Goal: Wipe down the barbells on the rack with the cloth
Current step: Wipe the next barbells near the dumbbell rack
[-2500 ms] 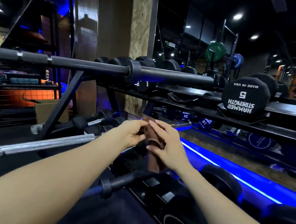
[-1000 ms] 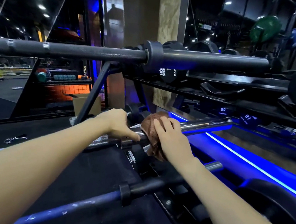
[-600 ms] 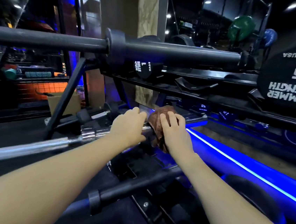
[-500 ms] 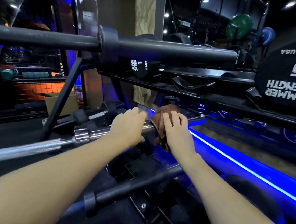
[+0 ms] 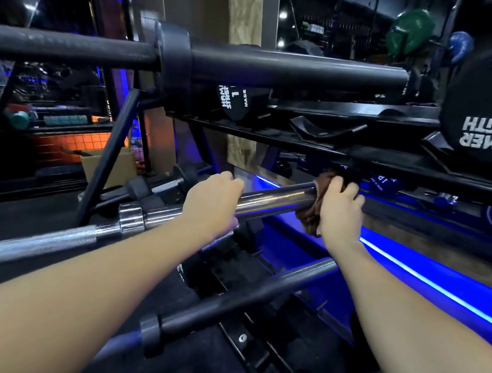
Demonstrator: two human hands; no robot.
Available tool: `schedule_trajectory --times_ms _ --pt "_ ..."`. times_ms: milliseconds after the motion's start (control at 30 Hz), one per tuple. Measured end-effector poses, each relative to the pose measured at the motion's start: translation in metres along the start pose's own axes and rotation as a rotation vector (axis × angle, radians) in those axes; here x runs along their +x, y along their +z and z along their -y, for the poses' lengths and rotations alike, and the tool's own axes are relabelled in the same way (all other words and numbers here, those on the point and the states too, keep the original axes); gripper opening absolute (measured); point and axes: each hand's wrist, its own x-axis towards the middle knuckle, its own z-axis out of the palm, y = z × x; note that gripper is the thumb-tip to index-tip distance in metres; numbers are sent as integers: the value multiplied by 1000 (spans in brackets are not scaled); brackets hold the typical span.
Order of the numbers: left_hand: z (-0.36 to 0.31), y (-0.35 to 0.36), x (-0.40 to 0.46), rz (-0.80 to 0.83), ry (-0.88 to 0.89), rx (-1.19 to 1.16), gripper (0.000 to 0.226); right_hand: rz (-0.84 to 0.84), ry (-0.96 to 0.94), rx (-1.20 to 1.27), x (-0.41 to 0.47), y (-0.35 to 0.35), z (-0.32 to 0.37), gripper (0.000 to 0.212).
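Three barbells lie across the rack. The middle one is a chrome barbell running from lower left to upper right. My left hand grips its shiny sleeve just right of the collar. My right hand holds a brown cloth wrapped round the far end of that sleeve. A thick black barbell crosses above at the top of the view. A dark barbell with a bluish shaft lies below, nearer me.
A dumbbell shelf with black Hammer Strength dumbbells hangs just above my right hand. A slanted black rack strut stands to the left. A blue light strip runs along the floor at right. A cardboard box sits behind the rack.
My right hand slid the cloth rightward along the chrome sleeve to its far end. My left hand kept its grip near the collar. The camera moved closer.
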Motion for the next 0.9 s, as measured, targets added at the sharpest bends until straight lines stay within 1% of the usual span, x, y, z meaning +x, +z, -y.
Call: schedule_trajectory --times_ms 100,167,300,433,533,667,733,767,800,833,900 --pt "0 -1 -2 3 15 9 40 1 173 130 0 -3 0 36" --pt "2 -3 -7 0 26 17 41 -9 179 186 -8 -7 5 34" --pt "16 -9 -25 -18 30 41 48 11 31 185 -33 -9 22 35" --pt "38 -18 -51 -33 -2 77 51 27 -88 161 -65 -18 55 37" --pt "54 -22 -71 -65 -25 97 54 1 -166 134 -91 -25 79 39" --pt "72 -25 -96 -119 -72 84 70 23 -210 122 -124 -33 115 36" --pt "82 -24 -105 -131 -99 72 76 -17 -255 100 -138 -36 132 37" --pt "87 -22 -107 -127 -116 71 77 -31 -287 84 -144 -39 141 34" --pt "91 -21 -109 -121 -131 75 76 -28 -333 66 -149 -42 150 27" --pt "95 -19 -109 -122 -143 79 70 -38 -376 50 -152 -46 158 24" --pt "100 -15 -109 -131 -170 72 55 -34 -454 31 -159 -55 172 35"
